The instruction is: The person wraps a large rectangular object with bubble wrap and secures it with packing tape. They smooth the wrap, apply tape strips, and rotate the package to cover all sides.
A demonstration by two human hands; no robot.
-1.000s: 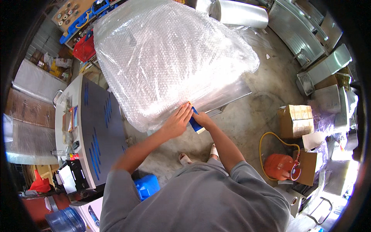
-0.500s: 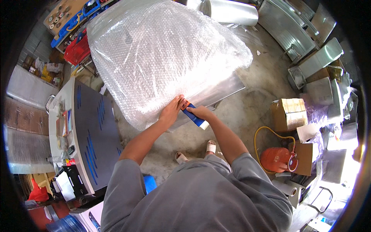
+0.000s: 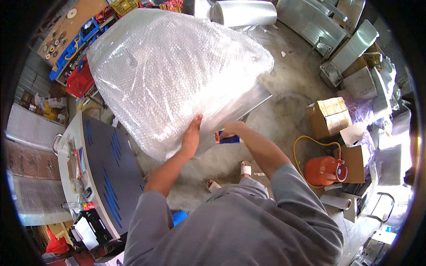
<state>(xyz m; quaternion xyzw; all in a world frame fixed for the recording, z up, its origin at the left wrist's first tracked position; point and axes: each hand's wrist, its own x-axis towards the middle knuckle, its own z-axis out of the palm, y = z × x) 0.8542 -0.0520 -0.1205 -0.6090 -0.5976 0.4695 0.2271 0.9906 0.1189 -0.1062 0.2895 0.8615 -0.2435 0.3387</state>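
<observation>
My right hand (image 3: 232,128) is closed around a blue tape dispenser (image 3: 230,139) with an orange end, just off the near edge of a wrapped bundle. Clear bubble wrap (image 3: 168,75) covers most of this large, broad item. A bare strip of metal surface (image 3: 257,101) shows along its near right side. My left hand (image 3: 192,137) lies on the wrap close to that near edge, fingers stretched forward and holding nothing. The dispenser is apart from the wrap, and I cannot make out any tape running from it.
A grey-topped table (image 3: 106,159) stands at the left. To the right are an orange gas cylinder (image 3: 319,168) with a yellow hose and a cardboard box (image 3: 328,117). A large roll of wrap (image 3: 244,13) lies beyond the bundle. Metal sheets (image 3: 310,29) lean at the far right.
My right hand has drawn the tape dispenser away from my left hand and turned it more level. My left hand stays on the wrap. The whole view has shifted slightly.
</observation>
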